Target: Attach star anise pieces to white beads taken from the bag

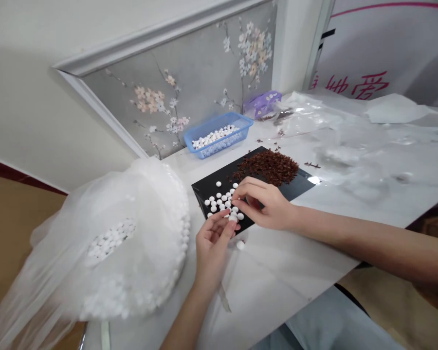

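My left hand (215,238) is closed, with a small white ball (232,218) pinched between thumb and fingertips. Just above it, the thumb and forefinger of my right hand (261,201) are pressed together; whatever is between them is too small to make out. Both hands are over the near-left part of a black tray or board (213,182). Several loose white balls (219,202) lie on it around my fingertips. At its far end is a heap of small reddish-brown pieces (268,166). One white ball (240,245), with a dark speck beside it, sits on the table below my hands.
Behind the board stands a blue basket (219,141) of white balls. A purple packet (263,103) and clear plastic bags (314,116) lie farther back on the white table (277,272). At left is a large white tulle-covered bundle (146,233) with white balls. A floral panel (200,68) leans behind.
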Demonstrator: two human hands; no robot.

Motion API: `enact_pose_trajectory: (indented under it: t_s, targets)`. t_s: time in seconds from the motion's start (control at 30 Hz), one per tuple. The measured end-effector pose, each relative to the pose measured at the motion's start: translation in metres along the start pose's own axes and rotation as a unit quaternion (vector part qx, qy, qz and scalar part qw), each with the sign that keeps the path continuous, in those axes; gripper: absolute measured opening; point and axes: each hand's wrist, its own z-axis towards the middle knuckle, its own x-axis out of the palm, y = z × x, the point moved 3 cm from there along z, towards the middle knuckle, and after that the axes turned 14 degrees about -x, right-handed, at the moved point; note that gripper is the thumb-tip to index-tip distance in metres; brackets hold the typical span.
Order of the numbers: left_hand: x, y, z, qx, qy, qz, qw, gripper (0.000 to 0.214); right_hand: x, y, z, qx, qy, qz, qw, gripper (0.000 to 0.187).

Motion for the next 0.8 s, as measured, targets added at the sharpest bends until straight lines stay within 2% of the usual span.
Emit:
enact_pose_trajectory:
  t_s: [0.23, 0.37, 0.8]
  targets:
    - [0.0003, 0.0015, 0.0064, -0.055, 0.017, -0.113, 0.992, 0.019, 0.0052, 0.0028, -0.0013, -0.015, 0.058, 0.012, 0.998, 0.005]
    - [-0.0009, 0.0026, 0.0083, -0.067, 0.026, -0.134, 0.988, 0.017, 0.0081, 0.002, -0.0034, -0.025, 0.086, 0.016, 0.996, 0.007]
    - [-0.0014, 0.004, 0.0098, -0.077, 0.045, -0.155, 0.984, 0.016, 0.0086, 0.0044, -0.0057, -0.054, 0.12, 0.012, 0.991, 0.009]
